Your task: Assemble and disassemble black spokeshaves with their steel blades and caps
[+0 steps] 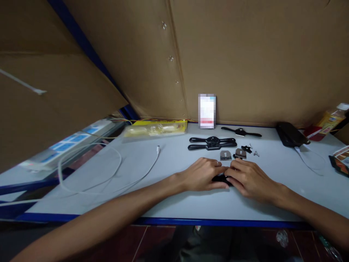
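My left hand [203, 175] and my right hand [249, 179] meet at the middle of the pale table [174, 196], fingers curled together over a small black tool [222, 178] that lies mostly hidden under them. Just beyond my fingers lie two small metal blades [225, 155], a black clamp piece [247, 148] and a few tiny screws [256, 153]. Two black spokeshave bodies [212, 143] lie side by side further back. A third black spokeshave [241, 132] lies near the wall.
A white cable [114, 171] loops over the table's left half. A yellow blister pack [155, 128] and a small card [207, 111] stand against the cardboard wall. A black pouch [290, 134], a bottle [328, 123] and printed packets [340, 162] sit at the right.
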Available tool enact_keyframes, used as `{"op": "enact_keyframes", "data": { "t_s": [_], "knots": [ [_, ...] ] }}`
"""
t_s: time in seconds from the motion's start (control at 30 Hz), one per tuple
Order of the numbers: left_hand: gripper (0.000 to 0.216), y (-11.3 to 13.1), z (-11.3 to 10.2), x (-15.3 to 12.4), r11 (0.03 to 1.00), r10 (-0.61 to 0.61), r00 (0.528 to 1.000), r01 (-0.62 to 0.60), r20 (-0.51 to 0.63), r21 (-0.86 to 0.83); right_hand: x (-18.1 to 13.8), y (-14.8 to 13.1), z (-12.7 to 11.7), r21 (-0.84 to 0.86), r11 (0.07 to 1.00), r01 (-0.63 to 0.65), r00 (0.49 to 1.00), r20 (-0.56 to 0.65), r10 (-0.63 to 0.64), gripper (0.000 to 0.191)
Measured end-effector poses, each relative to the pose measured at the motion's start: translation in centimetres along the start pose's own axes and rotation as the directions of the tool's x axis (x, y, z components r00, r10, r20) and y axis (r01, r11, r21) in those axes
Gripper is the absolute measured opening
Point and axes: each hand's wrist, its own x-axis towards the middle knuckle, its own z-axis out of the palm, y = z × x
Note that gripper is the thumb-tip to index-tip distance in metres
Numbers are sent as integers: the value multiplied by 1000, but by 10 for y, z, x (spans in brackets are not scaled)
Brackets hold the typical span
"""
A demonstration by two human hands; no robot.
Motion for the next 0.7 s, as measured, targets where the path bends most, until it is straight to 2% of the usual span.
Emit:
{"op": "enact_keyframes", "data": {
  "t_s": [0.1, 0.2, 0.37, 0.53, 0.7],
  "knots": [
    [55, 0, -1, 0, 1000, 6, 1000, -6, 8, -4, 0, 0, -1, 81, 996, 45, 999, 6, -46, 21],
    [54, 0, -2, 0, 1000, 0, 1000, 0, 16, -9, 0, 1, -4, 146, 989, 37, 999, -30, -33, 20],
    [54, 0, -2, 0, 1000, -1, 1000, 1, 0, -9, 0, 2, -1, 15, 997, -74, 995, -65, 75, 20],
    [55, -1, -2, 0, 1000, 2, 1000, -2, -10, -4, 0, -1, 1, -84, 991, -105, 991, -90, 97, 22],
    [50, -1, -2, 1, 1000, -5, 1000, 5, 8, 4, 2, -5, 0, -38, 992, -116, 992, -47, 115, 17]
  ]
}}
